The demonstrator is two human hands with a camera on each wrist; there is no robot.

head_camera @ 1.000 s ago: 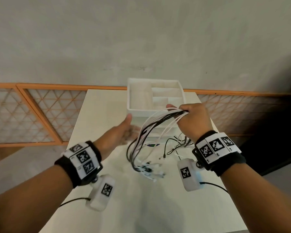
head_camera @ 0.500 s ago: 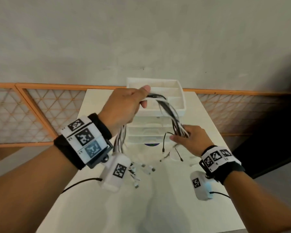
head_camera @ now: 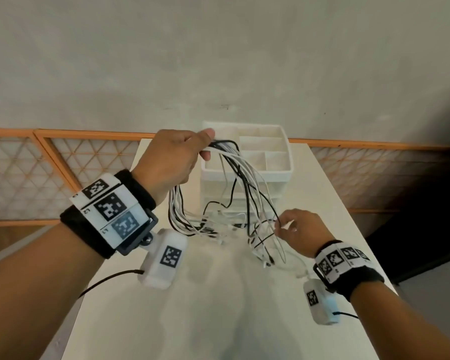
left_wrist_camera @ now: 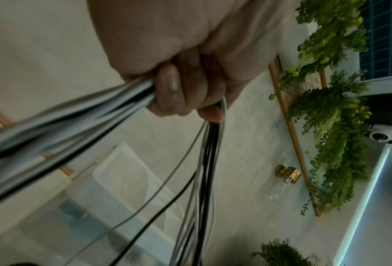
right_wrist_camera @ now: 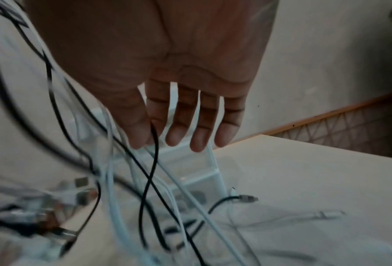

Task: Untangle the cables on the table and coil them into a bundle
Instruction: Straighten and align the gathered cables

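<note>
A person's left hand (head_camera: 170, 158) is raised above a white bench (head_camera: 218, 302), its fingers (left_wrist_camera: 167, 88) clenched around the middle of a bunch of black and white cables (head_camera: 244, 183). The strands fall on both sides of the fist, and their loose ends and plugs trail onto the bench in front of one white drawer organizer (head_camera: 276, 175) with open compartments on top. The strands overlap too much to count exactly; there are well over six, in two colours. Lower and to the right, the right hand (head_camera: 300, 231) hangs just above the bench beside the dangling strands. Its fingers (right_wrist_camera: 204, 126) are mostly straight and slightly spread, while thumb and forefinger pinch a single black cable (right_wrist_camera: 153, 162). Both wrists carry one band of printed markers each, two in all.
</note>
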